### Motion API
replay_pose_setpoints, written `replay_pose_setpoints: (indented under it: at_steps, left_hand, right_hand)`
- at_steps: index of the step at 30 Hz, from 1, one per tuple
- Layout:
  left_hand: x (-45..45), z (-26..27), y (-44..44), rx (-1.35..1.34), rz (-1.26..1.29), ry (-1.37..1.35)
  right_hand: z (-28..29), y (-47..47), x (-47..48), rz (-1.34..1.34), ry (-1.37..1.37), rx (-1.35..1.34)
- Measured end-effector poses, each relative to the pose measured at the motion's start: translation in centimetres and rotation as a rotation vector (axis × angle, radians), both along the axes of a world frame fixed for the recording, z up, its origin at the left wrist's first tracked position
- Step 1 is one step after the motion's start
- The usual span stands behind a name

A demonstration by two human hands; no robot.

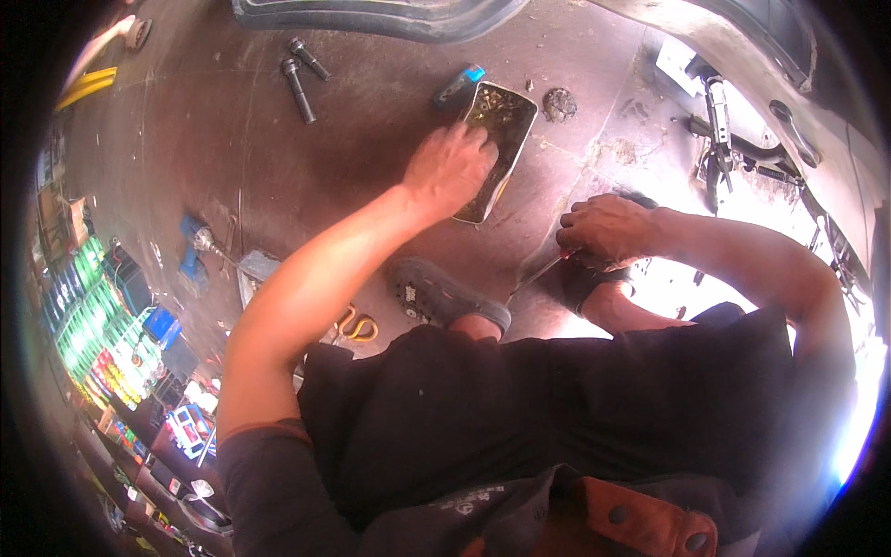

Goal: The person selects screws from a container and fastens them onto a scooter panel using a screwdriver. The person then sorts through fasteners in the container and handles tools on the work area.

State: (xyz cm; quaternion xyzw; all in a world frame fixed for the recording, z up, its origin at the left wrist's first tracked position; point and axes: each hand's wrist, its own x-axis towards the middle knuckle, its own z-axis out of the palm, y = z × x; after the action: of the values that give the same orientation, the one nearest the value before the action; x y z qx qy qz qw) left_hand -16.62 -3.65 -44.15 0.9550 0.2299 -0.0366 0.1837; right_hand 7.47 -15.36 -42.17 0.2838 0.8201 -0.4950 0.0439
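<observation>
My left hand (452, 167) reaches over a rectangular tray (527, 111) of small metal parts, its fingers curled at the tray's inside. Whether the fingertips pinch a part is hidden. On the right, my right hand (605, 233) is closed around the red handle of a screwdriver-like tool (539, 273), whose thin metal shaft slants down and left towards the floor between my shoes. A blue-capped container (459, 85) lies against the tray's upper left edge. To the right of the tray sits a dark round lump (560, 104).
Two dark metal rods or sockets (299, 90) lie on the floor at the upper left. A blue power tool (195, 257) and yellow-handled scissors (362, 327) are at the left. A metal stand assembly (717, 132) lies at the right, beside a vehicle panel (849, 153).
</observation>
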Motion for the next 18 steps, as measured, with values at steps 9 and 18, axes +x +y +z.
replay_pose_setpoints:
  at_steps: [9, 18]
  left_hand:
    - [2.2, -2.4, 1.3, 0.426, -0.253, 0.242]
    - [2.8, -3.0, 0.4, 0.471, -0.294, 0.236]
  right_hand:
    - [0.4, -0.7, 0.6, -0.083, -0.003, -0.006]
    - [0.6, -0.7, 0.2, -0.006, -0.121, 0.004]
